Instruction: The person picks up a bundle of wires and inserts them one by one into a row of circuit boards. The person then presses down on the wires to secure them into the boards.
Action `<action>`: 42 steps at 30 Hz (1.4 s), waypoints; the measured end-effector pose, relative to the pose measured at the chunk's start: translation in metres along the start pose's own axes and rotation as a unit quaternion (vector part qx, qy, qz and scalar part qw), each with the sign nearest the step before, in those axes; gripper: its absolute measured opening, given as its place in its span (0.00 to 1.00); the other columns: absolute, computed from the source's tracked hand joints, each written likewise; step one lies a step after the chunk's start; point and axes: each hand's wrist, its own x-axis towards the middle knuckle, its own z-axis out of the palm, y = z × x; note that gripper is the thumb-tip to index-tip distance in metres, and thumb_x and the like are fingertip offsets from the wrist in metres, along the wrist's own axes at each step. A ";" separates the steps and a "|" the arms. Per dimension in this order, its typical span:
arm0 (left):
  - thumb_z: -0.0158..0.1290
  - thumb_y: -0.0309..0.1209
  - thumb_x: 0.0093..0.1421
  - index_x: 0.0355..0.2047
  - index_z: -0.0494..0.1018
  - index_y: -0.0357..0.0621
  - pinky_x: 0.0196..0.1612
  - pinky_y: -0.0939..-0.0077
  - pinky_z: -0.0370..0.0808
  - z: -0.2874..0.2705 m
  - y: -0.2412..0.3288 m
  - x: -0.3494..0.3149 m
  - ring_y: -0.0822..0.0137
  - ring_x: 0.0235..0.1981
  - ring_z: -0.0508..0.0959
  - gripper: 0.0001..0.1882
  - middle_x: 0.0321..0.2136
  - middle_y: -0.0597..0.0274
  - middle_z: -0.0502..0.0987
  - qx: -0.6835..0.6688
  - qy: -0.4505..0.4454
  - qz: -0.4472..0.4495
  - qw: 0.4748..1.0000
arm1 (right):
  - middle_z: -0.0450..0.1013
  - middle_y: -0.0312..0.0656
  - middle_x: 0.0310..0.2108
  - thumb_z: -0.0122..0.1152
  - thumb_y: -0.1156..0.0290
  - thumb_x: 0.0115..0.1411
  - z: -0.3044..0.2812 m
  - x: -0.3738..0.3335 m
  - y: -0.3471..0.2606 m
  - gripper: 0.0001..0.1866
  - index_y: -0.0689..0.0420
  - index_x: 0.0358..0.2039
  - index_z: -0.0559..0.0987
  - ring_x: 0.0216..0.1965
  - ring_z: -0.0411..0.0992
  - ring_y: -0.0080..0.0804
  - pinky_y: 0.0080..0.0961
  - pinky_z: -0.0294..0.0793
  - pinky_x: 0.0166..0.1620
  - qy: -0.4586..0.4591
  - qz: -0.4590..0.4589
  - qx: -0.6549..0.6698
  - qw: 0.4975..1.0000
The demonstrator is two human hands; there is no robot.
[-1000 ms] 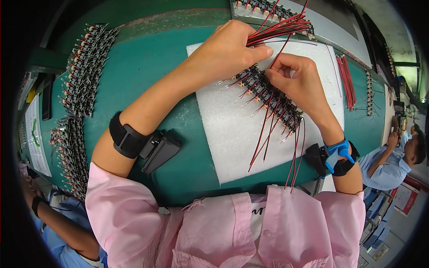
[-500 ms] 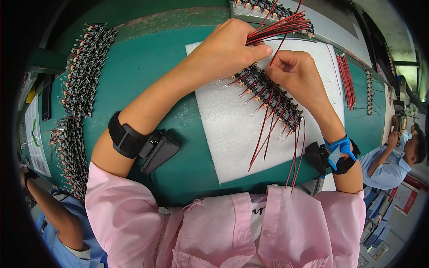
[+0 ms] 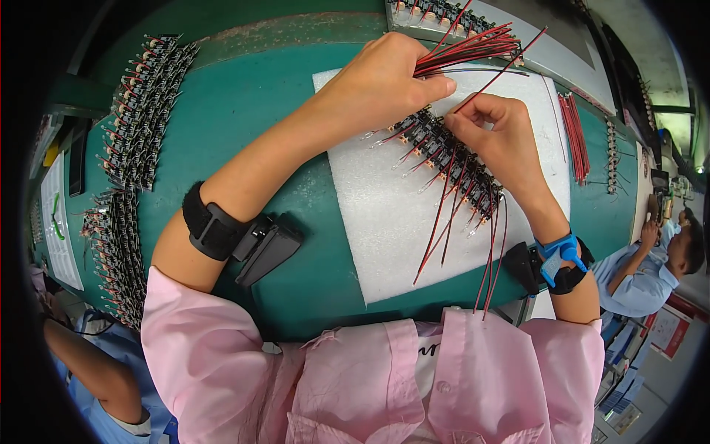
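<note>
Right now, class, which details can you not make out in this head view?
- Left hand: its palm side and grip on the red wire bundle, hidden by its own back.
- Row of small components: partly covered by the right hand.
- Wire-to-component joints: too small.

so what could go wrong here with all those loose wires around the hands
1. The left hand pinches a bundle of red wires while the right hand feeds a single wire; a slack grip might let the bundle spill across the white foam sheet.
2. Fitted red and black wires trail off the row of small black components past the table's near edge; a pink sleeve could snag them and drag the row.
</note>
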 end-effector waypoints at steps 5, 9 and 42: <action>0.50 0.34 0.46 0.21 0.69 0.31 0.15 0.74 0.62 0.000 -0.001 -0.002 0.72 0.11 0.66 0.14 0.10 0.59 0.65 -0.003 0.002 0.008 1.000 | 0.65 0.31 0.14 0.56 0.78 0.45 0.004 -0.001 -0.002 0.05 0.66 0.18 0.72 0.19 0.60 0.14 0.13 0.60 0.24 0.004 0.018 -0.017 1.000; 0.50 0.34 0.46 0.22 0.70 0.31 0.16 0.74 0.63 0.000 -0.004 -0.004 0.71 0.11 0.66 0.14 0.10 0.58 0.66 -0.003 0.010 0.015 1.000 | 0.66 0.31 0.14 0.56 0.78 0.45 0.005 -0.001 -0.001 0.04 0.65 0.18 0.73 0.19 0.60 0.14 0.13 0.59 0.24 0.007 -0.029 -0.038 0.999; 0.50 0.33 0.46 0.21 0.70 0.29 0.16 0.73 0.63 0.000 -0.004 -0.002 0.71 0.11 0.66 0.14 0.10 0.58 0.66 -0.018 0.011 0.013 1.000 | 0.69 0.34 0.17 0.57 0.79 0.44 -0.005 -0.002 -0.005 0.03 0.64 0.21 0.75 0.19 0.61 0.17 0.15 0.61 0.25 -0.026 -0.084 -0.054 0.995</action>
